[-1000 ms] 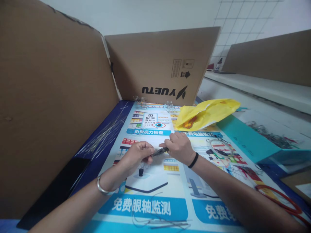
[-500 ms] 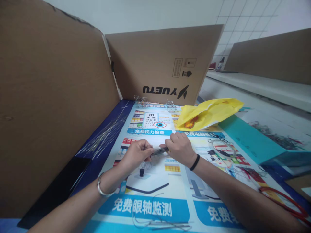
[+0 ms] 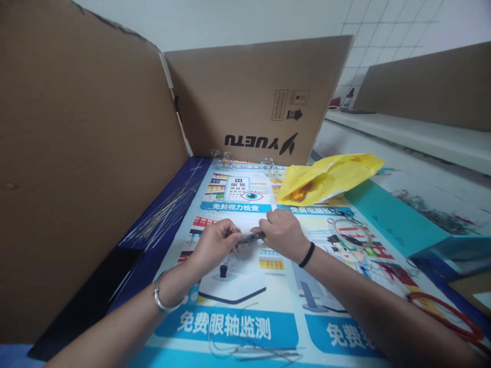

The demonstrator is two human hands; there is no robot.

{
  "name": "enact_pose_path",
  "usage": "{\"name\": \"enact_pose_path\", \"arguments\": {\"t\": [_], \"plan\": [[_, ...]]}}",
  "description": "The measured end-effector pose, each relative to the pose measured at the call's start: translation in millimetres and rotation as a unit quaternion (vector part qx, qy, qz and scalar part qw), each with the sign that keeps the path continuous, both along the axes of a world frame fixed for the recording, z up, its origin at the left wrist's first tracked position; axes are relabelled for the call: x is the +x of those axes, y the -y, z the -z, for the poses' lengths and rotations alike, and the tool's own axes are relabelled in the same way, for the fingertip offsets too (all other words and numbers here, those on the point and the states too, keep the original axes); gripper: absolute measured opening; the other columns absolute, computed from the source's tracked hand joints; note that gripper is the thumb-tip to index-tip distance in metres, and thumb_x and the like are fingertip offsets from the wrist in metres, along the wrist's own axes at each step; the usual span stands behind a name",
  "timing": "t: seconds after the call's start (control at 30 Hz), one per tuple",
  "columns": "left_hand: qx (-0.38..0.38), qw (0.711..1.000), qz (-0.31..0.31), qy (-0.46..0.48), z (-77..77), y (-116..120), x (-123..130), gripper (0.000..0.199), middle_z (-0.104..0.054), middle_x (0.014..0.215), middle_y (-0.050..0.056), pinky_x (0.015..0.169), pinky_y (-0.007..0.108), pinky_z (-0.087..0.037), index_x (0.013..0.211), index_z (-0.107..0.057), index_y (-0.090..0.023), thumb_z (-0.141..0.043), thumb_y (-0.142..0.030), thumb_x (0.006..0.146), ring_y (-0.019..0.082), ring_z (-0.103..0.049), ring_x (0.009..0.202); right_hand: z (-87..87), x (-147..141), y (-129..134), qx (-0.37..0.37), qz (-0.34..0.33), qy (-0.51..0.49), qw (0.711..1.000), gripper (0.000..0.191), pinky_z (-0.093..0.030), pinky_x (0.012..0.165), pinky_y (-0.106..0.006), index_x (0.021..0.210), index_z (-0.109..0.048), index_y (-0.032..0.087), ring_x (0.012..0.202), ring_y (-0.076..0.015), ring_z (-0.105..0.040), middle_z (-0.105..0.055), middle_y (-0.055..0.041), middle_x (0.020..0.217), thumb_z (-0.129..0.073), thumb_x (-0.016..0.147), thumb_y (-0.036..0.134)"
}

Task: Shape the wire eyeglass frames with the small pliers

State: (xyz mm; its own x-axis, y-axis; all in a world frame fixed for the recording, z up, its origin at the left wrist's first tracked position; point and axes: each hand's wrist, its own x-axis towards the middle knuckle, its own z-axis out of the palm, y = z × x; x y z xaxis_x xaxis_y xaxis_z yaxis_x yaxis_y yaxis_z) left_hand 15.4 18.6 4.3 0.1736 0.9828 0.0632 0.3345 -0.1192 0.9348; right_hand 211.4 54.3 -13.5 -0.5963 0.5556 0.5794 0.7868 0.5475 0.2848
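My right hand (image 3: 283,234) is closed around the handles of a pair of pliers (image 3: 250,238), whose dark jaws point left. Those jaws reach the fingertips of my left hand (image 3: 220,239), which pinches a piece of thin wire (image 3: 232,257). Fine loops of the wire hang below the left fingers; its exact shape is too small to make out. Both hands are above the printed poster sheet (image 3: 245,291) on the table. Nearer to me, several loose wire lengths (image 3: 264,352) lie on the sheet.
Straight wires (image 3: 164,212) lie at left by a cardboard wall (image 3: 88,153). A yellow bag (image 3: 337,176), a coil of silvery wire (image 3: 351,232), a teal box (image 3: 399,220) with tangled wire pieces and a red coil (image 3: 448,312) are at right. Small wire pieces (image 3: 269,166) sit at the back.
Almost nothing differs. Both hands keep their places with the pliers at the left fingertips, and the view has shifted very slightly.
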Motion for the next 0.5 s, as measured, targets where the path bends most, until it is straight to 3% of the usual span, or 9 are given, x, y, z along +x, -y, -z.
{"name": "enact_pose_path", "arguments": {"t": [0.2,0.33,0.5], "plan": [[0.165,0.978,-0.015,-0.129,-2.7,2,-5,0.014,-0.054,0.056,-0.005,0.053,0.02,-0.037,0.064,-0.05,-0.017,-0.054,-0.017,0.077,0.008,-0.05,0.054,-0.7,-4,5,-0.13,0.041,0.027,0.99,0.035,-0.024,0.063,-0.031,0.075,-0.062,0.017,0.07,-0.0176,-0.05,-0.06,-0.0071,0.074,-0.038,0.089,0.039],[0.243,0.953,0.023,-0.178,-4.8,2,-10,0.012,-0.059,0.062,-0.004,0.056,0.02,-0.038,0.068,-0.055,-0.017,-0.053,-0.013,0.079,0.009,-0.054,0.059,-7.3,-7,8,-0.229,0.053,0.067,0.97,0.018,-0.03,0.062,-0.028,0.084,-0.062,0.018,0.074,-0.0178,-0.055,-0.063,-0.0063,0.082,-0.051,0.079,0.03],[0.33,0.917,0.07,-0.215,-4.6,1,-15,0.014,-0.06,0.062,-0.002,0.056,0.021,-0.038,0.069,-0.056,-0.017,-0.051,-0.013,0.082,0.01,-0.055,0.059,-13.1,-10,11,-0.311,0.069,0.095,0.943,0.021,-0.035,0.06,-0.027,0.086,-0.063,0.019,0.075,-0.0189,-0.06,-0.066,-0.0064,0.088,-0.047,0.079,0.032]]}}
